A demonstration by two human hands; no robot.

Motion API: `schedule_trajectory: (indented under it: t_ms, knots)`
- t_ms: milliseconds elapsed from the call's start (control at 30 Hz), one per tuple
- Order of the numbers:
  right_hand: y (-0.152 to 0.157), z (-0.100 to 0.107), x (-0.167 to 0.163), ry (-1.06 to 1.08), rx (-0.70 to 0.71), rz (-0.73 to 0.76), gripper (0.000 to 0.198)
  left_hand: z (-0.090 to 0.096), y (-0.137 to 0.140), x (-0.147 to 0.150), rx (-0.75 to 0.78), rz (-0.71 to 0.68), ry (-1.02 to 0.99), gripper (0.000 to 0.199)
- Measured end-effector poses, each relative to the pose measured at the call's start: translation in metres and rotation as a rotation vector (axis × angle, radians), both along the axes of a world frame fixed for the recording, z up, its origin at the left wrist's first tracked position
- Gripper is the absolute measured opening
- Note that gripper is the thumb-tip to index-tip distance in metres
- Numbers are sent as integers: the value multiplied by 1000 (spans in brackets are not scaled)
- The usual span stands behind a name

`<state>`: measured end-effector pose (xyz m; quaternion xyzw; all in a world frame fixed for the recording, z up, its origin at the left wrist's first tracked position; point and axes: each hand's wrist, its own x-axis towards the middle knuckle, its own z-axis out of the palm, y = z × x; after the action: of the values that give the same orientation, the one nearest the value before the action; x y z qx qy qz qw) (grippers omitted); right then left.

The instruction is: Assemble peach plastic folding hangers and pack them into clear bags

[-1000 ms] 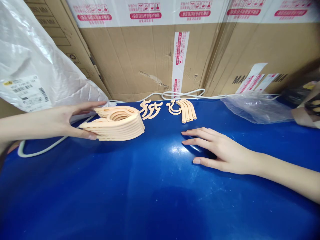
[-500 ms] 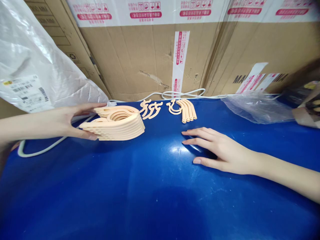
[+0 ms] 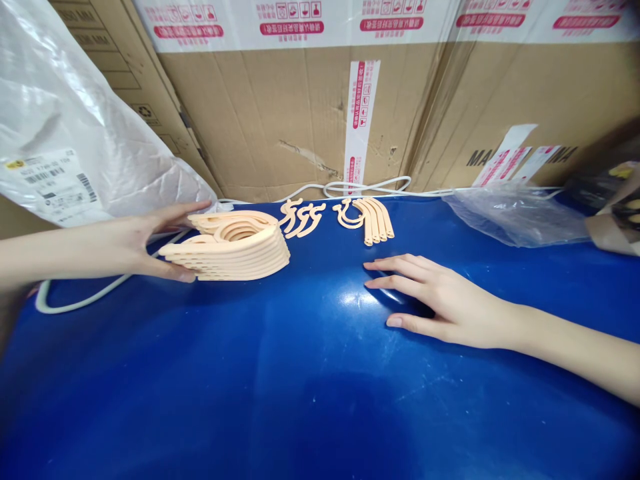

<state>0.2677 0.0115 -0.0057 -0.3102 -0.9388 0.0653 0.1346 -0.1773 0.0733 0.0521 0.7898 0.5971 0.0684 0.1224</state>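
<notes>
A neat stack of peach-coloured plastic folding hangers (image 3: 240, 257) lies at the left on the blue table (image 3: 280, 373). My left hand (image 3: 117, 243) is spread around the stack's left end, its thumb at the near side and a finger raised just beyond the far side; its other fingers are partly hidden. Right of the stack are several small curved hook pieces (image 3: 303, 219). Farther right lie a loose hook (image 3: 347, 215) and several slim hanger arms (image 3: 377, 221) side by side. My right hand (image 3: 440, 300) rests palm down on the table, fingers apart, holding nothing.
Cardboard boxes (image 3: 280, 113) with printed tape stand along the back edge. A white cable (image 3: 367, 189) runs there, with a loop on the left. A large plastic bag (image 3: 100, 153) leans at the left; a clear bag (image 3: 520, 217) lies at the back right.
The fingers of my left hand have lifted slightly away from the far side of the stack. The stack, the loose pieces and my right hand have stayed in place.
</notes>
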Motion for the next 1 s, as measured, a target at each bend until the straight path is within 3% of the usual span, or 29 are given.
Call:
schedule_trajectory:
  t_ms: [200, 1000]
  knots:
    - [0, 0, 0, -2, -3, 3, 43, -1, 1, 2, 36, -14, 6, 124]
    - [0, 1, 0, -2, -12, -4, 43, 8, -3, 14, -83, 85, 51, 127]
